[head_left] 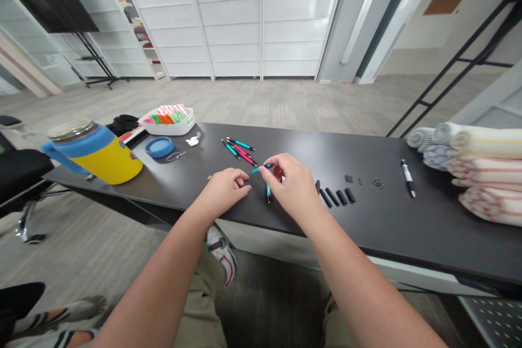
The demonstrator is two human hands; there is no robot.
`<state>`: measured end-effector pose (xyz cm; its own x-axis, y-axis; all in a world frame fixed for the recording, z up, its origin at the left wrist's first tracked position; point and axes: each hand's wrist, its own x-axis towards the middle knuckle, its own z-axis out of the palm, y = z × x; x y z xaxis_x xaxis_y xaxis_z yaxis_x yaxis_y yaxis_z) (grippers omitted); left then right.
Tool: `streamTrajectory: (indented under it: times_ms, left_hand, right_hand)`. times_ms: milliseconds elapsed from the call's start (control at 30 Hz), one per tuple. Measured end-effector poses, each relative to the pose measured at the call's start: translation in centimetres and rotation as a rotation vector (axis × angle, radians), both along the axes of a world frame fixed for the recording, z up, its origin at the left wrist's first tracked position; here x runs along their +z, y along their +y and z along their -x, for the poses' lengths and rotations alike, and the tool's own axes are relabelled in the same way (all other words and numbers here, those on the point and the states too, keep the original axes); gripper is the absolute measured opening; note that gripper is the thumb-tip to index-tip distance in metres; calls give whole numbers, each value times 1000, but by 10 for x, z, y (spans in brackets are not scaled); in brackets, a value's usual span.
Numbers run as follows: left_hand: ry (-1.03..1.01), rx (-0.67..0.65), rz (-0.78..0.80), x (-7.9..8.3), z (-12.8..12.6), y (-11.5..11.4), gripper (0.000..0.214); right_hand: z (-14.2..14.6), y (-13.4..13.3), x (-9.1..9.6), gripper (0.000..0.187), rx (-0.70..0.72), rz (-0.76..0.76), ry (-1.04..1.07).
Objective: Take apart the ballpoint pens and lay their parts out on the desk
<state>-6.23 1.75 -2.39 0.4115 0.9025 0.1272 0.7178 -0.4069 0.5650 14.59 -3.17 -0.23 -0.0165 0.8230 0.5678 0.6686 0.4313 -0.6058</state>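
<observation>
My right hand (287, 176) pinches a slim teal pen barrel (256, 170) between thumb and fingertips, just above the dark table. Below those fingers lies another teal and black pen piece (268, 193). My left hand (225, 190) rests at the table to the left, fingers loosely bent and thumb apart, with nothing visible in it. Farther back sits a loose group of teal and pink pens (241, 151). To the right of my right hand, several short black tubes (341, 197) lie in a row, with small dark pieces (348, 179) and a little pile of small metal parts (377, 182) beyond.
A yellow and blue mug (108, 155), a blue lid (159, 147), white earbuds (192, 141) and a white basket (173, 124) of coloured packets stand left. A white and black pen (408, 178) and rolled towels (485, 168) lie right. The table's front edge runs under my forearms.
</observation>
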Motion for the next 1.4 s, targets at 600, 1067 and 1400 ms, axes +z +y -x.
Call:
streamTrajectory:
  times_ms: [600,1067,1400]
  left_hand:
    - [-29,-62,-7,-3,3,0,27]
    - [-32,-127,-38,0,-4,-4,22]
    - [-25,-125,-44,3,-5,-6,22]
  right_hand:
    - [7,1,-21,10,18,-11,-33]
    - [-22,6,0,20,195,598,1753]
    - [-23,-3,13,13,414,685,1827]
